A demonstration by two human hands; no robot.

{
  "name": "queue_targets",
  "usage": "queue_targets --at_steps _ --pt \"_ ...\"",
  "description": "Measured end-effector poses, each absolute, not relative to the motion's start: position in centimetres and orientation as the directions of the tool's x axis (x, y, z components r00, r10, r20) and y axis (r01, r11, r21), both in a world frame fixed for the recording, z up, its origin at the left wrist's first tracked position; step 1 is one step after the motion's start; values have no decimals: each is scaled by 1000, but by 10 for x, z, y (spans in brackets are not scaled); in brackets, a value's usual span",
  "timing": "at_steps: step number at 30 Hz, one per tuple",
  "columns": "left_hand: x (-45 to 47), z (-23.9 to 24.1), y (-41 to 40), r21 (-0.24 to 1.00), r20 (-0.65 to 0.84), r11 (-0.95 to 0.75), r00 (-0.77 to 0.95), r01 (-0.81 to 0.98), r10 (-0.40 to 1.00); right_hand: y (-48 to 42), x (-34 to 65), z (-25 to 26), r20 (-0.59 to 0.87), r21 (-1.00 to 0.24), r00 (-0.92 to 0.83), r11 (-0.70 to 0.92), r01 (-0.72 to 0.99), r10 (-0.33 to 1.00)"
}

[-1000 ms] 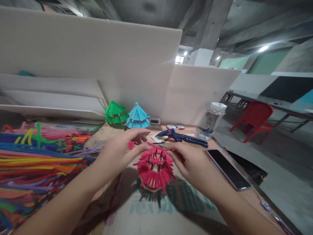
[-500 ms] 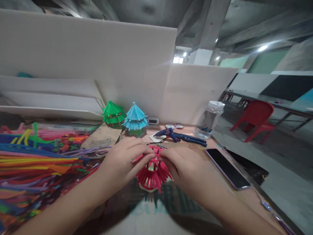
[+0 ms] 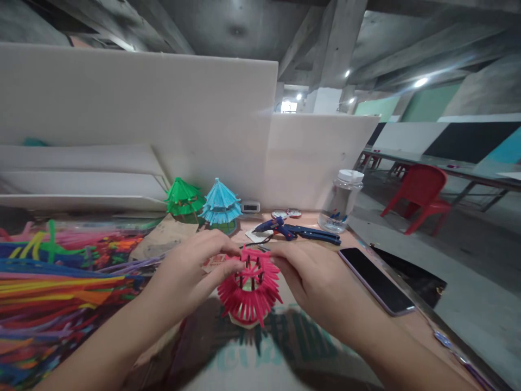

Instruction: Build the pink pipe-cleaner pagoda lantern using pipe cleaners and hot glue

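A small pink pagoda model (image 3: 247, 290) made of fuzzy pipe-cleaner pieces stands on the table in front of me. My left hand (image 3: 191, 269) pinches the top left of its upper tier with thumb and forefinger. My right hand (image 3: 309, 274) pinches the top right edge of the same tier. Both hands are closed on the model's top spokes.
Finished green (image 3: 184, 198) and light blue (image 3: 220, 203) pagoda models stand by the white back board. A heap of coloured pipe cleaners (image 3: 57, 277) fills the left. A blue glue gun (image 3: 299, 232), a clear jar (image 3: 340, 202) and a phone (image 3: 375, 281) lie to the right. A red chair (image 3: 419, 195) stands beyond.
My left hand closed from spread fingers into a pinch on the pink model's top. Both hands and the model shifted slightly left in view.
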State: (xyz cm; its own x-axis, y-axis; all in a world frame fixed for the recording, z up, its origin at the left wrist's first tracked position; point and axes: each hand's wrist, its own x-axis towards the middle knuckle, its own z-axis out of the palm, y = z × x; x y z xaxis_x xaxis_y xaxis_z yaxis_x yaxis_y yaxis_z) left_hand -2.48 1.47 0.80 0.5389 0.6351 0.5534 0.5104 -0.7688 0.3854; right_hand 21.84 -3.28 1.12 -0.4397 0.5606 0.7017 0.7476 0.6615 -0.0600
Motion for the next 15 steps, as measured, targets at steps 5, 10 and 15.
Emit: queue_targets --at_steps 5,10,15 --pt "-39 4 34 591 225 -605 610 534 759 -27 227 10 686 -104 -372 590 801 625" --pt "-31 0 41 723 30 -478 669 499 743 -23 232 10 648 -100 -376 563 820 663" --pt "-24 -5 44 767 46 -445 651 463 757 -12 233 8 596 -221 -286 496 840 750"
